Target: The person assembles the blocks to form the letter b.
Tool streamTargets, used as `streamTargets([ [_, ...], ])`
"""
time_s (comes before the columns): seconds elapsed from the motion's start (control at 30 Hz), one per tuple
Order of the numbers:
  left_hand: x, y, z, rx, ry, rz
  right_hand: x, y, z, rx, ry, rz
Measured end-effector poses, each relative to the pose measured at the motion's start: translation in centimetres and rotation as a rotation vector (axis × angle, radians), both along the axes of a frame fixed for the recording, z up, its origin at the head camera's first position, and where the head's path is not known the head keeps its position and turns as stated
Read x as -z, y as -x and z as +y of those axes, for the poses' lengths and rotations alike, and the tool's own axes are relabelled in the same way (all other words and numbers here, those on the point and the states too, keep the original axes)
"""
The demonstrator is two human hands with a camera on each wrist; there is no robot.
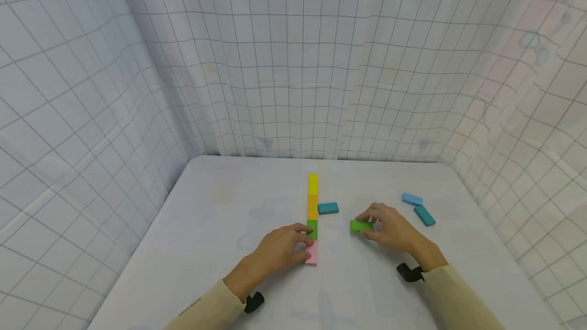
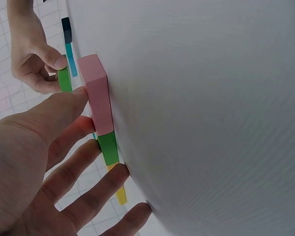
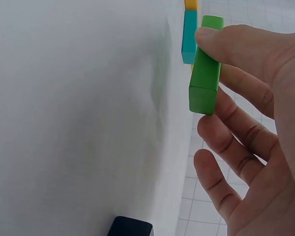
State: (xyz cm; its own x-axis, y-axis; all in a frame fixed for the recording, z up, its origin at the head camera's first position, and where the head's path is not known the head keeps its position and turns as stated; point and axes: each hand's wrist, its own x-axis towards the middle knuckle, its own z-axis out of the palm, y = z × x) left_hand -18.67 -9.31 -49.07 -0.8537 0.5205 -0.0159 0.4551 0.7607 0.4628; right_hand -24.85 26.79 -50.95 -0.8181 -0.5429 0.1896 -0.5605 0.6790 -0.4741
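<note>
A straight row of blocks lies on the table, from far to near: yellow [image 1: 313, 184], orange [image 1: 313, 207], dark green [image 1: 312, 229] and pink [image 1: 311, 252]. My left hand [image 1: 279, 251] is at the row's left side, its spread fingertips touching the pink and dark green blocks. To the right of the row, my right hand [image 1: 390, 225] pinches a light green block [image 3: 205, 73] between thumb and fingers. That block appears slightly above the tabletop in the right wrist view. A teal block [image 1: 328, 208] lies crosswise beside the orange one.
Beyond the right hand lie a light blue block [image 1: 412, 199] and another teal block [image 1: 424, 215], close together. White gridded curtains [image 1: 293, 65] enclose the white table [image 1: 220, 192] at the back and sides. Both wrists carry black camera mounts.
</note>
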Motion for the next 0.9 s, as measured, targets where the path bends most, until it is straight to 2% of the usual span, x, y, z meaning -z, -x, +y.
streamTargets([
  [0.9,-0.1,-0.1,0.0,0.000,-0.003,0.000,0.2,1.6,-1.6,0.139,-0.005,-0.040],
])
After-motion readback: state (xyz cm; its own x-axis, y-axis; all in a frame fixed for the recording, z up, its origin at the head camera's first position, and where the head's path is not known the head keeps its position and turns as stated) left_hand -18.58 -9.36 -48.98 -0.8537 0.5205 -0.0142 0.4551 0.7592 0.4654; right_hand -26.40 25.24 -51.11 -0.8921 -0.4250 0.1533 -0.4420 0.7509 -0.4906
